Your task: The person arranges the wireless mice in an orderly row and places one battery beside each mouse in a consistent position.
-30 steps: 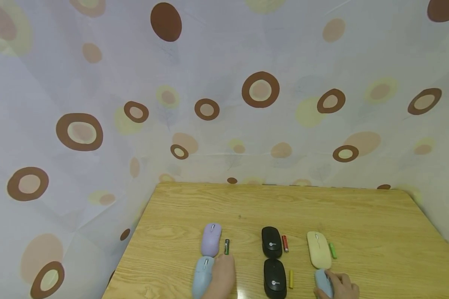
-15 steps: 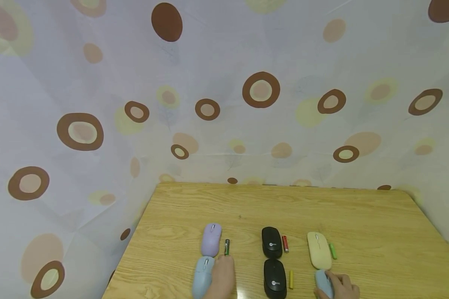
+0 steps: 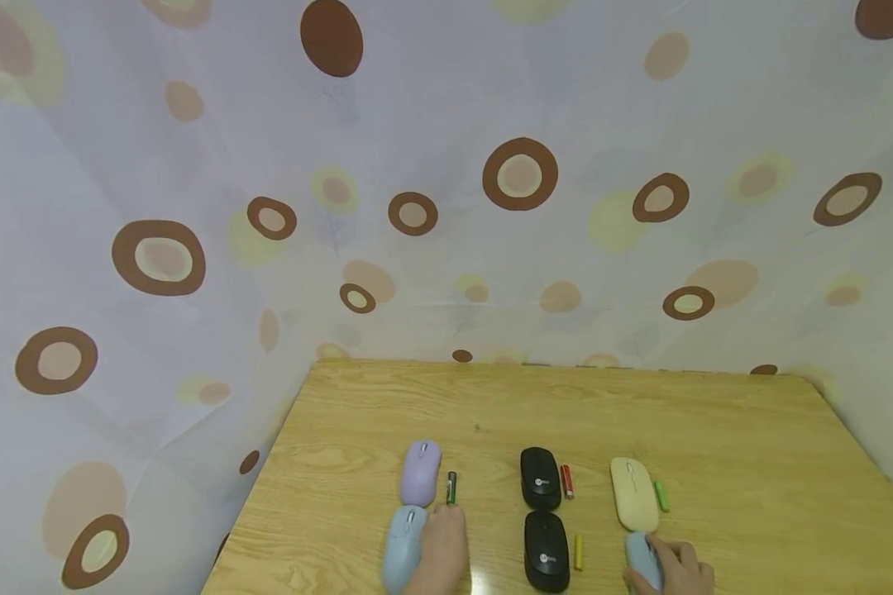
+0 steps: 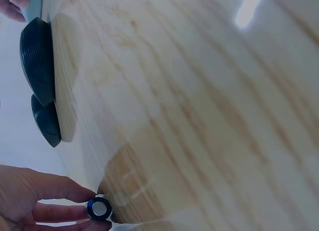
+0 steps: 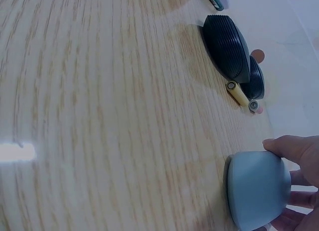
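My left hand [image 3: 444,545] is low on the table beside a light blue mouse [image 3: 403,545] and covers part of its right side. In the left wrist view its thumb and fingers pinch a battery [image 4: 99,209], whose round metal end with a dark rim faces the camera. A dark green battery [image 3: 451,487] lies just past that hand, right of a purple mouse [image 3: 420,473]. My right hand [image 3: 683,566] grips a smaller light blue mouse [image 5: 256,188], thumb on one side and fingers on the other. This mouse is close behind a cream mouse [image 3: 634,494].
Two black mice [image 3: 546,549] are in a column mid-table, with a red battery [image 3: 567,481] and a yellow battery [image 3: 579,552] at their right. A bright green battery [image 3: 662,496] lies beside the cream mouse. A patterned curtain [image 3: 446,248] hangs around the wooden table [image 3: 387,397].
The head view has tilted down very slightly, so everything sits a little higher in it. Both hands and all the objects keep their places on the table.
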`<state>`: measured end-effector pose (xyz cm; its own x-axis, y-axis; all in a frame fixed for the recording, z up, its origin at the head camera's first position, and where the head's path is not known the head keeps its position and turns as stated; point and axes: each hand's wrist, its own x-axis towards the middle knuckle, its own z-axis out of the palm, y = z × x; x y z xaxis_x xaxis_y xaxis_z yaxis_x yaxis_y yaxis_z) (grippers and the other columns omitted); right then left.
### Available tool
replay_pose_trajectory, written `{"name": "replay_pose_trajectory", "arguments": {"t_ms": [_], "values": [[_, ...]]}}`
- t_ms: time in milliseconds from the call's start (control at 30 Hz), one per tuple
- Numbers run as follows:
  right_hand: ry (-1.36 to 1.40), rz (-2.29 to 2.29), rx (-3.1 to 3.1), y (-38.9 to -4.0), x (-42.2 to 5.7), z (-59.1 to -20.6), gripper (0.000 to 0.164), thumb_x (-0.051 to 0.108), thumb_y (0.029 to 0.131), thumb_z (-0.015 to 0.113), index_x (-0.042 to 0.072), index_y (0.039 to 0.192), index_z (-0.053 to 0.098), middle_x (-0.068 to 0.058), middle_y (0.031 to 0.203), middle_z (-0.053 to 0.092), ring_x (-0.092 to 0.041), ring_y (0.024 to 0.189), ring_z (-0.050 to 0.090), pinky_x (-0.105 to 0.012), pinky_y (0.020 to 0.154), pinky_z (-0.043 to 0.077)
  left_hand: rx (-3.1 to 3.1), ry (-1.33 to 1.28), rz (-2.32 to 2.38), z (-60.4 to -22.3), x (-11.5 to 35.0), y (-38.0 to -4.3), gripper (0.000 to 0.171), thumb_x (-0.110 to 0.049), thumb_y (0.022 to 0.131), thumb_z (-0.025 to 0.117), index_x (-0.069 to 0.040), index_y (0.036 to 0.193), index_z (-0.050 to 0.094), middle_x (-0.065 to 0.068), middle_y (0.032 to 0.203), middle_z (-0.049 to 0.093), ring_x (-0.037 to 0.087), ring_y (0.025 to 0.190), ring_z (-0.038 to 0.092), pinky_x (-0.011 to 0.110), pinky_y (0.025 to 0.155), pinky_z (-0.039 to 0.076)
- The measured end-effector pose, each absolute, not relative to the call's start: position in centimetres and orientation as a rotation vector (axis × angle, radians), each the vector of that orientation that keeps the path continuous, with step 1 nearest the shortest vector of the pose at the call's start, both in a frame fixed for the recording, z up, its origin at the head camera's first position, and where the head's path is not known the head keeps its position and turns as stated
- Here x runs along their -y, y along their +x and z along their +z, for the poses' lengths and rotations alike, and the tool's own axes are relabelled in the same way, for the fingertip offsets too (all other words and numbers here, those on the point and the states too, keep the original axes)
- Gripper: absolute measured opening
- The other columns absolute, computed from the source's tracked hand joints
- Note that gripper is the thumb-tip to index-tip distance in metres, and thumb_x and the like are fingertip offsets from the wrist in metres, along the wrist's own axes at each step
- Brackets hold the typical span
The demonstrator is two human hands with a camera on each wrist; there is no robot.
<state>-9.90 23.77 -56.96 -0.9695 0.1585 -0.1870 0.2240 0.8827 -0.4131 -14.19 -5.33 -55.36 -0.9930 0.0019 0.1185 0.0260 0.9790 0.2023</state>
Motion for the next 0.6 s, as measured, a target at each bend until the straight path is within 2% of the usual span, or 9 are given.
{"name": "replay_pose_trajectory", "arguments": {"t_ms": [267, 500, 600], "values": [[0.257, -0.667, -2.941, -9.84, -23.68, -56.61, 0.075, 0.047, 0.073, 0.069, -0.009, 0.12, 0.049, -0.024, 0.102, 0.048, -0.036, 0.091, 0.046, -0.045, 0.074, 0.036, 3.018, -0.048, -0.31, -55.09, 5.38, -14.39, 0.007, 0.006, 0.07, 0.068, 0.006, 0.074, 0.063, 0.013, 0.067, 0.053, 0.024, 0.06, 0.058, 0.029, 0.048, 0.049], [0.25, -0.636, -2.949, -10.02, -23.72, -56.75, 0.075, 0.049, 0.073, 0.068, -0.007, 0.119, 0.05, -0.025, 0.105, 0.047, -0.038, 0.093, 0.046, -0.048, 0.077, 0.036, 2.955, -0.186, -0.266, -54.99, 5.64, -14.52, 0.016, 0.009, 0.067, 0.07, 0.003, 0.08, 0.065, 0.014, 0.075, 0.057, 0.024, 0.069, 0.058, 0.029, 0.058, 0.051], [0.245, -0.628, -2.923, -10.09, -23.79, -56.57, 0.078, 0.053, 0.073, 0.066, -0.007, 0.12, 0.049, -0.027, 0.106, 0.046, -0.041, 0.093, 0.045, -0.05, 0.077, 0.038, 2.922, -0.241, -0.265, -55.01, 5.85, -14.82, 0.02, 0.005, 0.067, 0.071, 0.002, 0.086, 0.066, 0.015, 0.082, 0.058, 0.024, 0.072, 0.057, 0.03, 0.061, 0.051]]}}
